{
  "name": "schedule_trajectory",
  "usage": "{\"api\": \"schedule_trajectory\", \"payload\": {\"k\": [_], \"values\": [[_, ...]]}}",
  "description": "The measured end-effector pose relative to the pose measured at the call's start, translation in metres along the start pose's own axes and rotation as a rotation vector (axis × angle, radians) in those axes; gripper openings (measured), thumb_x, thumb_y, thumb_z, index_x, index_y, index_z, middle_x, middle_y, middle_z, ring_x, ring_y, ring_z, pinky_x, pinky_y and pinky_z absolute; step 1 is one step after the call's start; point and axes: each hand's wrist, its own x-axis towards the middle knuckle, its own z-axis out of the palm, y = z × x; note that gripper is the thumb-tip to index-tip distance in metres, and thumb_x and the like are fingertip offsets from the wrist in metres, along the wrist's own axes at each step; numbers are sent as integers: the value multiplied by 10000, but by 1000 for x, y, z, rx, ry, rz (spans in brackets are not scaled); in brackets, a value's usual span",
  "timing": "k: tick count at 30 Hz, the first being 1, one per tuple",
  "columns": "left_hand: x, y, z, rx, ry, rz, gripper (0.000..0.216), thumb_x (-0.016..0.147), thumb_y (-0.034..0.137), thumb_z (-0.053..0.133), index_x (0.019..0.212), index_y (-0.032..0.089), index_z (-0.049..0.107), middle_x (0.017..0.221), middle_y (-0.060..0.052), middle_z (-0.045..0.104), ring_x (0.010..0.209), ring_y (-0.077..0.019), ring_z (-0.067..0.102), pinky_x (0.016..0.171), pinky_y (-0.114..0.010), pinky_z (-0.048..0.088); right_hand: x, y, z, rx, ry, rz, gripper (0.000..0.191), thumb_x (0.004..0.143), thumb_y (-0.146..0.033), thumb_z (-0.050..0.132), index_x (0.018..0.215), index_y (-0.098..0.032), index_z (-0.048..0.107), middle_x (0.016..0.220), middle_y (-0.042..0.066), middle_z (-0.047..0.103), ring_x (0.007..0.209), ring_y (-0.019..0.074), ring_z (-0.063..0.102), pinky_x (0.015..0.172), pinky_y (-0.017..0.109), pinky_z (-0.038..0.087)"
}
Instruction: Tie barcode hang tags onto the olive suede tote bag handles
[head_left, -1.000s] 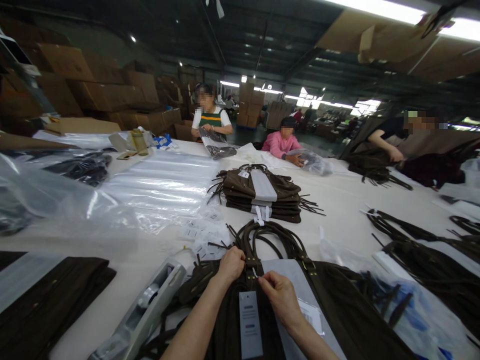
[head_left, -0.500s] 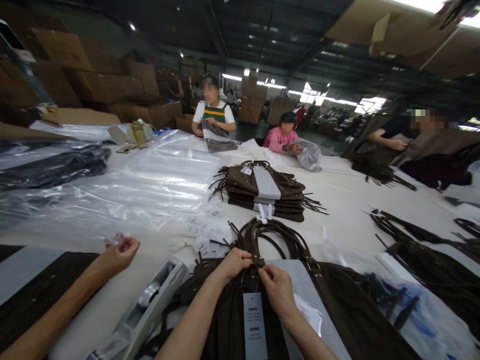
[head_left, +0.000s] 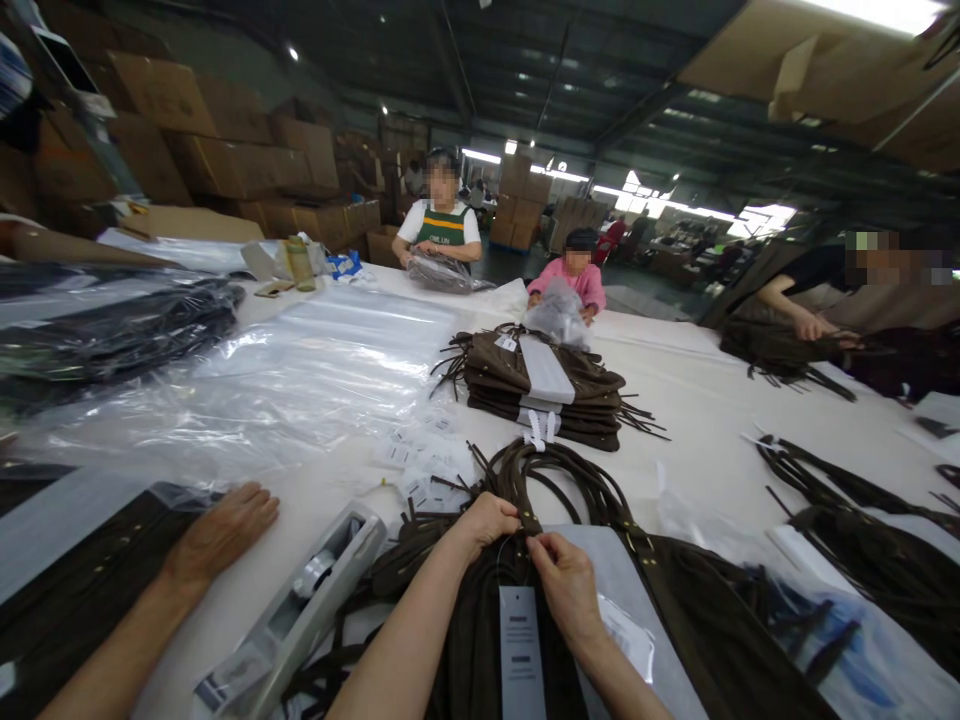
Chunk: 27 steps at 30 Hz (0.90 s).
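My left hand [head_left: 489, 520] and my right hand [head_left: 564, 578] are both pinched at the base of a dark brown bag's handle straps [head_left: 559, 480], right in front of me. Between the fingers runs the thin string of a grey hang tag [head_left: 522, 650], which lies on the bag [head_left: 465, 640] below my hands. A white card insert [head_left: 622, 590] lies on the bag to the right of my right hand. The pinched fingertips hide where the string meets the strap.
A co-worker's hand [head_left: 221, 530] rests flat on a bagged dark bag at my left. A tape dispenser [head_left: 300, 600] lies beside my left arm. A stack of brown bags [head_left: 544, 390], loose tags [head_left: 420, 460], plastic sleeves [head_left: 300, 370] and three seated people are beyond.
The co-worker's arm came in from the left, held something small in the air, then lowered flat onto the bagged bag. My hands stayed pinched at the strap, closing slightly together.
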Motion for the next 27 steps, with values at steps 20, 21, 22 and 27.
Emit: {"api": "schedule_trajectory", "payload": {"k": [20,21,22,27], "values": [[-12,-4,-2,161,415,264,113,625,191,489,550,172,572,522,33,547,553,-109,486,576,-217,364,0,-18,-16,-241,-151,-128,211,786,-246,398,877,-179,576,850,64,619,795,193,563,720,295,401],[-15,-4,-4,151,422,280,122,637,205,474,570,172,570,527,33,547,538,-105,480,564,-214,365,1,-19,-15,-243,-142,-155,211,787,-232,396,881,-175,575,857,66,608,807,189,556,735,293,400],[-17,-3,-5,138,426,292,128,643,215,460,591,170,568,532,33,548,519,-101,471,548,-211,364,2,-20,-14,-245,-134,-180,212,790,-221,391,884,-174,575,854,64,597,811,183,551,744,290,400],[-26,-1,-8,66,432,326,158,649,240,438,663,154,569,568,20,568,486,-88,452,515,-204,368,10,-26,-6,-227,-106,-264,220,806,-213,380,900,-191,578,846,51,549,811,165,533,745,276,406]]}}
